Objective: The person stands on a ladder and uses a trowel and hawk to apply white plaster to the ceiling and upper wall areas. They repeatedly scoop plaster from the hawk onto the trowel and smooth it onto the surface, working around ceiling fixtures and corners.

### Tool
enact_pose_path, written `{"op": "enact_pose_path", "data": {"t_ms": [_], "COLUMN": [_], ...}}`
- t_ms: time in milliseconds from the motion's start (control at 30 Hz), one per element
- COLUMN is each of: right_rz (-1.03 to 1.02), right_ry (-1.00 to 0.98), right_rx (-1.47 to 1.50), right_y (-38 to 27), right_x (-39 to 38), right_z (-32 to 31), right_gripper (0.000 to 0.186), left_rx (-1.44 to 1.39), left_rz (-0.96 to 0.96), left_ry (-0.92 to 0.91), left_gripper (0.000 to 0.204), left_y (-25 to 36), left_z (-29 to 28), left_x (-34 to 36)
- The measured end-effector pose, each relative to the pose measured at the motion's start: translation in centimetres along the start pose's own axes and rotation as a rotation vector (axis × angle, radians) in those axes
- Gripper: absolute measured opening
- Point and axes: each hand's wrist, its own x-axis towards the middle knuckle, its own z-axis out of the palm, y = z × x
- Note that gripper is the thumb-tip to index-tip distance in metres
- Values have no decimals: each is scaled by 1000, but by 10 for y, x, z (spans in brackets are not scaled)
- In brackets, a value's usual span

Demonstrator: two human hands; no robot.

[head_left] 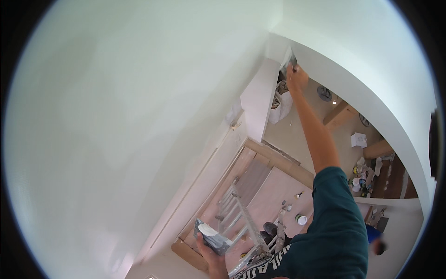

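My right hand (298, 74) is raised at the upper right, closed on the handle of a putty knife (288, 61), whose blade is at the white wall edge (275, 46) beside the arched opening. My left hand (210, 255) is low in the view, gripping a wide steel blade (214, 239) with a mound of white putty (208, 230) on it.
An aluminium stepladder (241, 218) stands below me on pinkish boards (274, 195) with a tub (301, 219). Beyond the opening are white sacks (281, 107), wooden pieces (339, 114), a white box (358, 140) and cluttered cans (360, 181). A person's blue sleeve (372, 235) shows at the right.
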Motion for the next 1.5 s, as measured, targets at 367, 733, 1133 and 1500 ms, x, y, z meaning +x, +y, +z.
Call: {"op": "enact_pose_path", "data": {"t_ms": [367,733,1133,1500], "right_rz": [1314,1091,-431,-103], "right_ry": [-1094,-1488,-97,-155], "right_rx": [1482,1073,64,-201], "right_y": [56,-23,-7,-58], "right_x": [-308,-366,1,68], "right_z": [-151,-202,-6,36], "right_gripper": [19,53,44,36], "left_rx": [-19,-45,45,31], "left_rz": [-51,-72,46,26], "left_ry": [-84,-207,-31,22], "left_gripper": [42,39,44,40], "left_y": [-12,-6,1,-7], "left_z": [20,62,-16,-39], "left_x": [13,0,9,10]}}
